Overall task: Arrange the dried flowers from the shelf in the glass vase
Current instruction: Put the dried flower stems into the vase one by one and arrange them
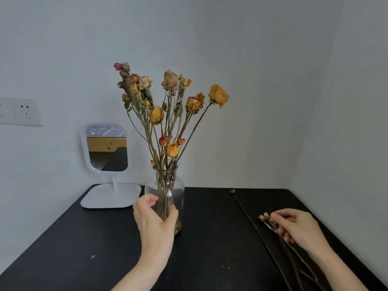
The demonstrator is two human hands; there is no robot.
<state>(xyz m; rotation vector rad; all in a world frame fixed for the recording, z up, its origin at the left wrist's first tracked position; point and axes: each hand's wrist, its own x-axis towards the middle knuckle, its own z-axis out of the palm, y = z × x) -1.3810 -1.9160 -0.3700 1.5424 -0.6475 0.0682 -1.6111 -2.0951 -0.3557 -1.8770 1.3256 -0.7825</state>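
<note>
Most of your dried roses (174,106) already stand in the glass vase (168,190) on the black table (84,248), and your left hand (154,221) has thumb and fingers curled round its belly. Your right hand (298,227) pinches a sprig of pale buds (265,217) among the loose stems (243,206) lying at the right, so a few are left to place. How many is unclear, as they blend into the dark top and run off the bottom edge.

The vase (176,190) stands mid-worktop (63,248) with flowers (168,106) in it, a mirror (108,148) just behind to its left. Loose stems (264,217) lie on the worktop well off to its right
</note>
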